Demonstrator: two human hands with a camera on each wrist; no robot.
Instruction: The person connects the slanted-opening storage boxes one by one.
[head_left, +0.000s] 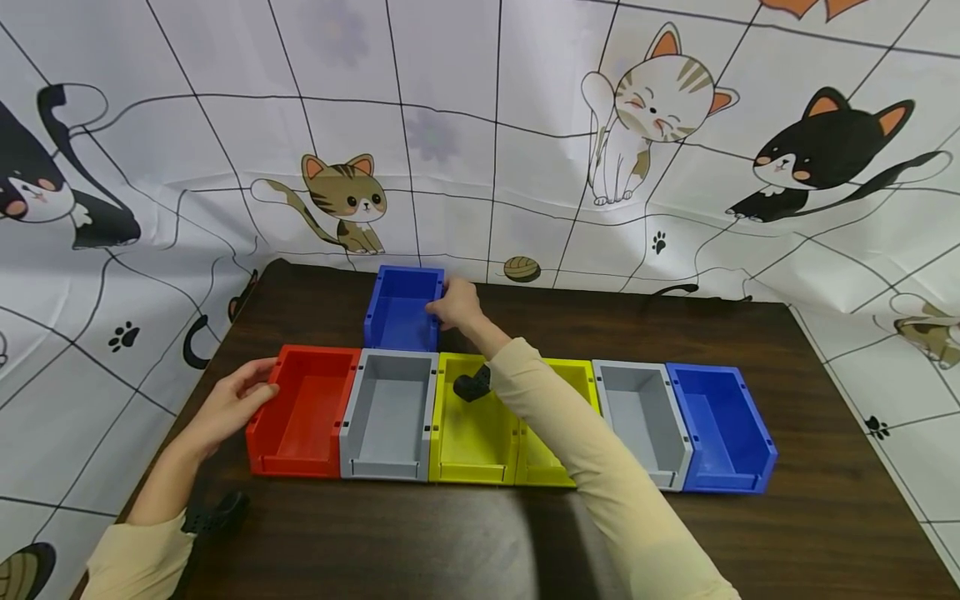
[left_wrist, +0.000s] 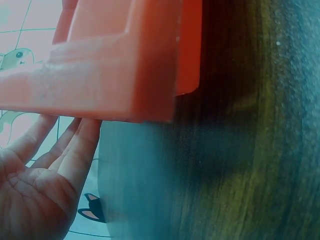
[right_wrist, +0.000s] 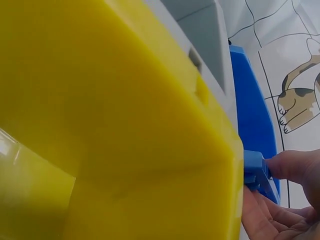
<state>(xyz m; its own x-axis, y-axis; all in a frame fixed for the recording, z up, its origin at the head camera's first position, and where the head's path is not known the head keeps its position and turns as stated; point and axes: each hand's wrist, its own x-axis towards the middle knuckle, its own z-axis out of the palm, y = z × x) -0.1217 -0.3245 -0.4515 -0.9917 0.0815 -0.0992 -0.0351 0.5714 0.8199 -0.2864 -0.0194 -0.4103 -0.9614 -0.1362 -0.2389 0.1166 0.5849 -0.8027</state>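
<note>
At the back of the table, my right hand (head_left: 459,305) pinches the right wall of a blue storage bin (head_left: 405,308), which stands behind the grey bin (head_left: 390,417). The right wrist view shows the thumb (right_wrist: 290,166) on one side of the blue wall (right_wrist: 254,100) and the fingers on the other. My left hand (head_left: 234,404) rests against the left side of a red bin (head_left: 303,412), at the left end of a row. Seen from the left wrist, its straight fingers (left_wrist: 82,147) touch the red bin's outer side (left_wrist: 95,85).
Right of the grey bin, the row continues with two yellow bins (head_left: 472,429), another grey bin (head_left: 645,417) and a blue bin (head_left: 723,429). My right forearm (head_left: 592,467) crosses over the yellow bins. A cat-patterned sheet (head_left: 450,150) hangs behind the dark wooden table (head_left: 420,533).
</note>
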